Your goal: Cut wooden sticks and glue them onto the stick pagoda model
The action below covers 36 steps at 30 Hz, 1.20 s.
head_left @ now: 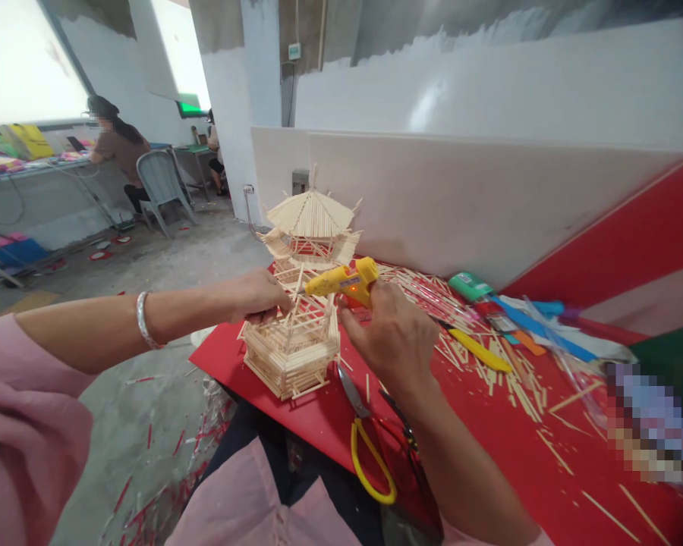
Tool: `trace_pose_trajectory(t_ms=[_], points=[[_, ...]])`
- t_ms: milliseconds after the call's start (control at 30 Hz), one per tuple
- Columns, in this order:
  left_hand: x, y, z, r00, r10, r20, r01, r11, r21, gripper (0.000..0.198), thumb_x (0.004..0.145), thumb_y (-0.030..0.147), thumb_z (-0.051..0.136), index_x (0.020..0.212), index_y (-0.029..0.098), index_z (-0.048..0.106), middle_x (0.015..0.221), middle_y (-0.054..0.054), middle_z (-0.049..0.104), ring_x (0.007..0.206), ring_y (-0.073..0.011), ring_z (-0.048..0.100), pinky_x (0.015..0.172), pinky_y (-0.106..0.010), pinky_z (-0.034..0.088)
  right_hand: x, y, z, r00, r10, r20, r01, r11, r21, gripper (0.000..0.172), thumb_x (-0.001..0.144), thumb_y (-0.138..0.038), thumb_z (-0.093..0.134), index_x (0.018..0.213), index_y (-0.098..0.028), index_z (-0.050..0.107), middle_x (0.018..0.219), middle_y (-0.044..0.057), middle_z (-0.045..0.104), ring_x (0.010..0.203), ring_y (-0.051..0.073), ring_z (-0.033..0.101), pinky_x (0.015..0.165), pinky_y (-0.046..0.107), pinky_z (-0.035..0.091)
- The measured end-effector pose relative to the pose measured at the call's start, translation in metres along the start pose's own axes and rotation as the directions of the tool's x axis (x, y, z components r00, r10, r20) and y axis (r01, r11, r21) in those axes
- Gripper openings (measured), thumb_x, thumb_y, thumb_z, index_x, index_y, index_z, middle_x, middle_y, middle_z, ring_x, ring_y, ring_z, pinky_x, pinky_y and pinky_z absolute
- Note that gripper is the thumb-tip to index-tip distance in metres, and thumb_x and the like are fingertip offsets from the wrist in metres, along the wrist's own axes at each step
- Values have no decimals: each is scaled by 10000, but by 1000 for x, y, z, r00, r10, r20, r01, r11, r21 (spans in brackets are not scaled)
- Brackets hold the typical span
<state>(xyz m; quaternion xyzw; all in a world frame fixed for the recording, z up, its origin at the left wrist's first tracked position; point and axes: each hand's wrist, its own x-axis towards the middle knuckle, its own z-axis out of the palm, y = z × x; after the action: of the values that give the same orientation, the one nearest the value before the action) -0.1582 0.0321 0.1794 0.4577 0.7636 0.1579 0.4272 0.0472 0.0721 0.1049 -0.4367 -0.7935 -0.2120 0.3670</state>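
Observation:
A multi-tiered model pagoda built of thin wooden sticks stands upright on the red table, its peaked roof at the top. My right hand grips a yellow hot glue gun, whose orange light glows. The gun's nozzle points left at the model's middle tier. On the model's left side, my left hand has its fingers curled closed against the sticks; what they pinch is hidden. Yellow-handled scissors lie on the table below my right wrist, blades toward the pagoda.
Loose sticks lie scattered across the red table, with a yellow-handled cutter and a green roll among them. A white board stands behind. Further left, a person sits near a grey plastic chair.

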Motion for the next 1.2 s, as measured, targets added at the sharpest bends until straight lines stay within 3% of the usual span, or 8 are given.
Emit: trace_pose_trajectory(t_ms=[1200], points=[[1,-4,-1,1000,22,17,-22,1000,3,244,769,273,667,577,187,543,409,37,436,407,-85,378,437,-234,263,-2,0,-1,1000,15,14,-15,1000,13,381,937,-459,486,1071,-128,619,776,62,627,615,154,467,558,308,189]])
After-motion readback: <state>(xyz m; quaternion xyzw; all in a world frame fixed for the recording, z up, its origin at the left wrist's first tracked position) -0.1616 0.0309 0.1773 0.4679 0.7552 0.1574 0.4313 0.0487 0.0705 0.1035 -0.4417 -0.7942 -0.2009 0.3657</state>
